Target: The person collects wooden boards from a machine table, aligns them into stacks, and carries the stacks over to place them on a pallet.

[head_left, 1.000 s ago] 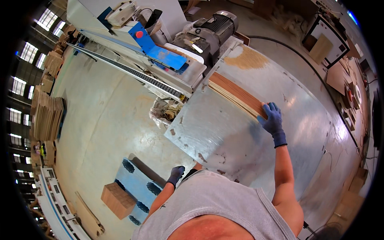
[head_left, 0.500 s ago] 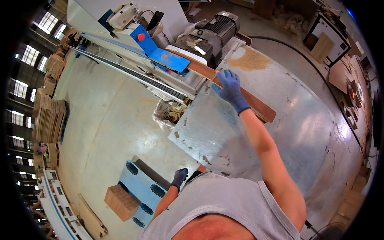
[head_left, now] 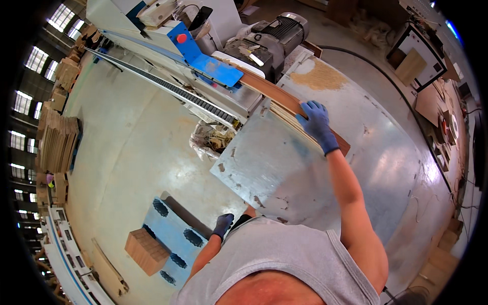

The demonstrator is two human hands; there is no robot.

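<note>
My right hand (head_left: pixel 317 124), in a blue-grey glove, is closed over the near end of a reddish-brown wooden plank (head_left: pixel 269 90). That plank reaches back to the blue outlet plate (head_left: pixel 218 71) of a machine. Beneath and beside it, more planks (head_left: pixel 291 121) with pale edges lie on a grey metal table (head_left: pixel 264 162). My left hand (head_left: pixel 223 223), gloved too, hangs low beside my hip, away from the table. Its fingers are curled and nothing shows in them.
A motor (head_left: pixel 279 35) stands behind the outlet, and sawdust (head_left: pixel 320 76) covers the table's far corner. On the floor to the left, a block of stacked wood pieces (head_left: pixel 147 251) sits on a blue pallet (head_left: pixel 175 239). A bag of scraps (head_left: pixel 211 140) lies below the machine.
My right hand has moved right and nearer along the table, and more of the upper plank shows out of the machine. My left hand stays low by my hip.
</note>
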